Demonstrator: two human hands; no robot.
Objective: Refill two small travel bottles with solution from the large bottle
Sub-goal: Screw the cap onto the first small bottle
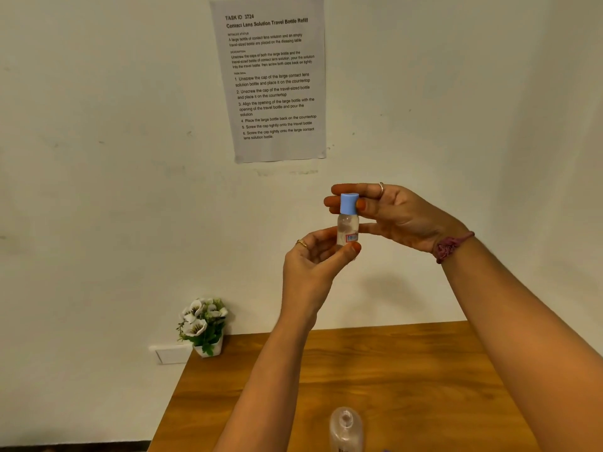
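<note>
Large bottle (346, 429) blocks near table (408, 370)

The wooden tabletop (408, 380) has an orange-brown grain and meets the pale wall along its far edge. A clear large bottle (346, 427) with no cap stands on it near the front edge, partly cut off by the bottom of the view. Far to the left of that bottle, at the back left corner, sits a small white pot of white artificial flowers (204, 326).
</note>
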